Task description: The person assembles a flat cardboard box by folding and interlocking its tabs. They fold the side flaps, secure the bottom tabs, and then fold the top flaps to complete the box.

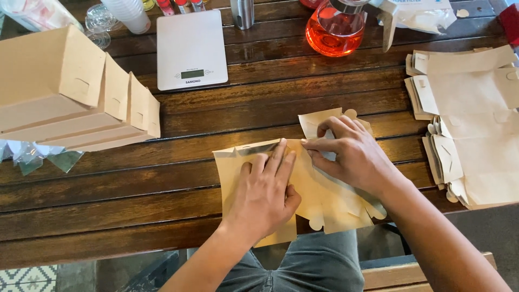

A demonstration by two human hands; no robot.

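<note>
A flat tan cardboard box blank [324, 203] with rounded tabs lies at the near edge of the dark wooden slat table [162, 178]. My left hand [265, 192] presses flat on its left half, fingers together and pointing away from me. My right hand [351, 154] rests on the upper right part, fingertips pinching a folded flap along the crease. Part of the blank hangs over the table edge above my lap.
Several folded tan boxes [70, 97] lean in a row at the left. A stack of flat blanks [470, 124] lies at the right. A white kitchen scale [190, 50] and a glass carafe of red liquid [334, 27] stand at the back. Clear bags [38, 154] lie at the left.
</note>
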